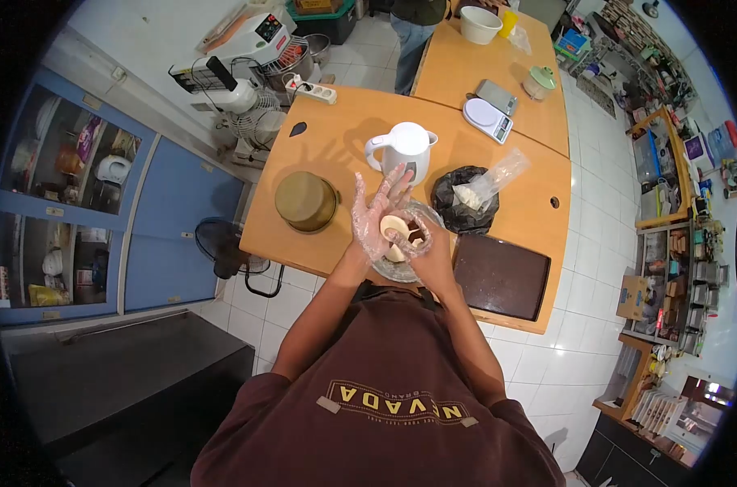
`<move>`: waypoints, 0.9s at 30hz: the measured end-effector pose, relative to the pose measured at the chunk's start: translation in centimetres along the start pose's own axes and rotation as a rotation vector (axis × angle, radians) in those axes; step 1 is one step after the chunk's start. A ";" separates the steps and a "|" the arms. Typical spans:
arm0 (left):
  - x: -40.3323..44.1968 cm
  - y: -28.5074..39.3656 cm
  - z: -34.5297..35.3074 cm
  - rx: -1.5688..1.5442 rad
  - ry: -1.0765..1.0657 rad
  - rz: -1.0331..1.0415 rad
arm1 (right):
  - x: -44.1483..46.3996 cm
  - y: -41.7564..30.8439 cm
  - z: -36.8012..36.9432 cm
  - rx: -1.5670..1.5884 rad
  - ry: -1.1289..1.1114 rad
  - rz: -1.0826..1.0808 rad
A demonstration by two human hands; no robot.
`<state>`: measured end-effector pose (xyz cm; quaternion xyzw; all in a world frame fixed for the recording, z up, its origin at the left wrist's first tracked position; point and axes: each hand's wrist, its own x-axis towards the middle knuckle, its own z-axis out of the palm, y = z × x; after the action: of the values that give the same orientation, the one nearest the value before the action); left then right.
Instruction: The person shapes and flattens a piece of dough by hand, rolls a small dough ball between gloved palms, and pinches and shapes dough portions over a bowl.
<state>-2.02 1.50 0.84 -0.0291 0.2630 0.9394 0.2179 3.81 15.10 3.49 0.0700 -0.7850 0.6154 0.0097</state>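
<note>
My left hand [372, 217], coated in white flour or dough, is held over a clear bowl [397, 273] with its palm up and its fingers stretched apart. A pale, rounded piece of dough [394, 226] lies against that palm. My right hand [430, 252], also smeared white, curls in from the right with its thumb and fingertips on the dough. More pale dough shows just under the fingers; whether it is the same piece I cannot tell. The bowl is partly hidden beneath both hands.
Around the hands on the wooden table stand a white electric kettle [409, 144], an olive round container [305, 201], a black plastic bag [458, 213] with a clear bag [502, 174] of white stuff, and a dark tray [502, 277]. Scales [488, 118] sit farther back. A person [415, 40] stands behind.
</note>
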 end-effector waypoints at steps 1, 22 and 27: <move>-0.1 -0.2 -0.2 0.044 -0.007 0.013 | 0.0 0.6 0.1 0.128 0.048 0.031; -3.4 0.2 -3.4 0.962 0.016 0.184 | -0.4 3.6 -0.5 0.328 0.180 0.203; -3.9 -0.2 -2.2 0.894 0.044 0.154 | -0.3 4.1 -0.3 0.440 0.239 0.185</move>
<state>1.44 -1.00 -0.50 0.0676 0.6489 0.7461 0.1327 3.57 16.37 -0.44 -0.0750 -0.6287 0.7734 0.0306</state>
